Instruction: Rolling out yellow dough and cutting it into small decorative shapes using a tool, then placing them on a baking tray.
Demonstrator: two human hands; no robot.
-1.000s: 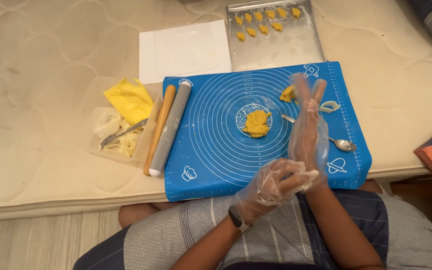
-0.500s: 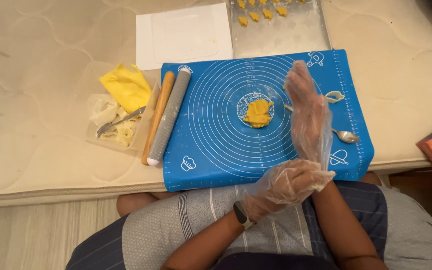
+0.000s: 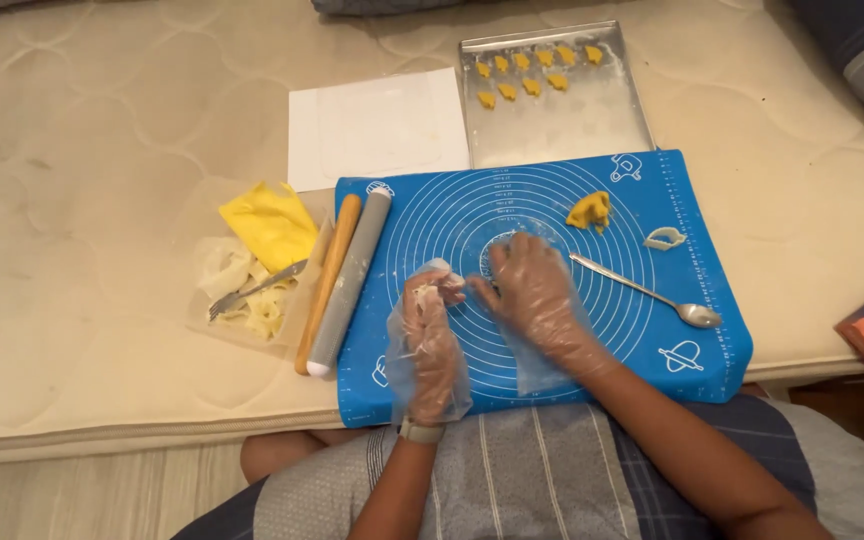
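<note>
Both my hands wear loose clear plastic gloves over a blue silicone baking mat (image 3: 692, 360). My right hand (image 3: 534, 297) lies flat, fingers spread, on the mat's ringed middle, covering a clear round film whose edge shows by the fingertips. My left hand (image 3: 428, 335) sits just left of it, fingers curled together at the tips; whether they pinch anything is unclear. A lump of yellow dough (image 3: 589, 210) lies on the mat beyond my right hand. A small cookie cutter (image 3: 664, 238) and a long metal spoon (image 3: 652, 294) rest to the right.
A metal tray (image 3: 582, 125) with several small yellow dough shapes lies behind the mat, a white sheet (image 3: 377, 125) beside it. Left of the mat: a wooden rolling pin (image 3: 327, 280), a grey one (image 3: 352, 275), a yellow bag (image 3: 267, 225), a fork (image 3: 252, 290).
My hands came down from the mat's right side to its middle. The right hand now rests flat where the dough disc lay; a dough lump lies further back.
</note>
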